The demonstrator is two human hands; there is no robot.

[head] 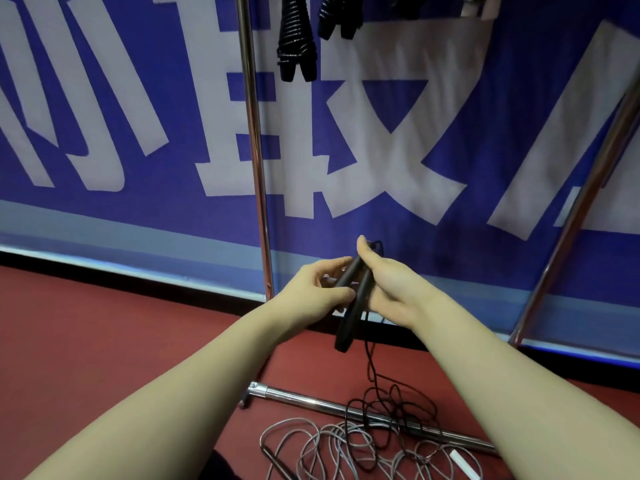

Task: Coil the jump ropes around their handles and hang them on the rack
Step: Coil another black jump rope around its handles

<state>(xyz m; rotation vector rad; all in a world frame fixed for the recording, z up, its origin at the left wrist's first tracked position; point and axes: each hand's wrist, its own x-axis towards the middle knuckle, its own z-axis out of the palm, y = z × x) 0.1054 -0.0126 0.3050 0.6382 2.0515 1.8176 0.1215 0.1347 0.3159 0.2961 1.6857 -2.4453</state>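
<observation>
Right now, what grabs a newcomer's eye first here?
Both hands meet at centre: the left hand and right hand grip a pair of black handles, their black rope trailing to the red floor beside a loose grey rope. Behind, a blue banner with huge white characters fills the wall; coiled ropes hang top centre.
</observation>
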